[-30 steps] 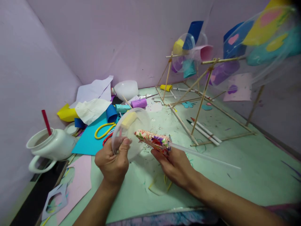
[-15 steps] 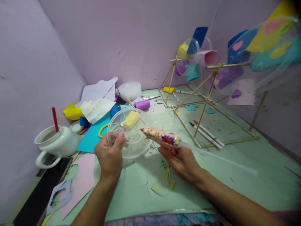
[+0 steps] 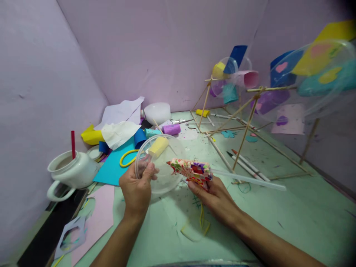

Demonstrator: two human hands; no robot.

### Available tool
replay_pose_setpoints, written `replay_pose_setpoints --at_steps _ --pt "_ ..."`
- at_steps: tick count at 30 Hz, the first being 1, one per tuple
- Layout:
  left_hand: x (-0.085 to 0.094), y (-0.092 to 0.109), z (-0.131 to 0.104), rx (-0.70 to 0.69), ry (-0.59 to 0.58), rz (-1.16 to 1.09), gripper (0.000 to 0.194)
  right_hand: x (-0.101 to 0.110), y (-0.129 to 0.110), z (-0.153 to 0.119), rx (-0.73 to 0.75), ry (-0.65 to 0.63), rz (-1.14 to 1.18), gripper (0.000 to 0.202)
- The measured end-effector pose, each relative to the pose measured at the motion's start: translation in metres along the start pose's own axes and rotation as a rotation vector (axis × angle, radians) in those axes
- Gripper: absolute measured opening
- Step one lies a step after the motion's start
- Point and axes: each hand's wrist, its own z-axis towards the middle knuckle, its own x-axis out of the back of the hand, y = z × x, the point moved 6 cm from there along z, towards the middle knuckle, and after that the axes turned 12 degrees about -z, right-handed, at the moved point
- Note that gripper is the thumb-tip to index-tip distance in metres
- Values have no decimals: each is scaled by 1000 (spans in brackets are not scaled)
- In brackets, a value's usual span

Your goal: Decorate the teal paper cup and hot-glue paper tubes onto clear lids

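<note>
My left hand [image 3: 139, 185] grips the rim of a clear round plastic lid [image 3: 164, 185], tilted up over the table. A pale yellow paper roll [image 3: 158, 147] shows at the lid's upper part; whether it is fixed to the lid or seen through it, I cannot tell. In my right hand [image 3: 215, 196] is a glue gun [image 3: 191, 170] wrapped in flowery paper, its tip aimed left at the lid, a short gap away. A long translucent glue stick [image 3: 253, 180] sticks out of its back.
A stick frame [image 3: 244, 137] carrying paper-decorated plastic discs stands at the right. Markers [image 3: 247, 167] lie by its base. At left are a white mug [image 3: 75, 170] with a red stick, blue card [image 3: 111, 170], yellow-handled scissors [image 3: 125, 157] and pink paper scraps [image 3: 101, 207].
The view has tilted up slightly, so most things appear lower. The lid and left hand have shifted a little right. The glue gun stays in my right hand, its tip still close to the lid.
</note>
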Motion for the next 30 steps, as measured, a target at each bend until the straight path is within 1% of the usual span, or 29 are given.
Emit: replay_pose_setpoints --at_steps 5,9,12,17,22,25,27,28,29,30 --pt "-4 7 -6 -45 -4 96 18 -1 -1 1 -1 -18 1 33" --pt "-5 13 -9 -159 -26 208 13 -3 -1 1 -32 -41 -35 33" --pt "-6 15 -11 -208 -53 238 12 -5 0 -1 -51 -19 -79 35" --pt "-8 15 -13 -185 -59 238 12 -8 2 -3 -28 33 -113 39" --pt "-10 17 -13 -179 -53 240 13 -7 3 -5 -10 91 -196 36" --pt "-8 16 -11 -143 -57 214 15 -6 0 -6 20 109 -222 34" --pt "-4 14 -7 -110 -43 179 16 -1 -3 -5 60 142 -185 33" --pt "-2 12 -6 -99 -26 165 16 3 -3 -5 62 183 -136 31" --pt "1 10 -4 -97 -11 166 16 8 0 -4 41 234 -70 28" --pt "4 10 -3 -125 6 190 16 14 4 -3 -7 290 12 25"
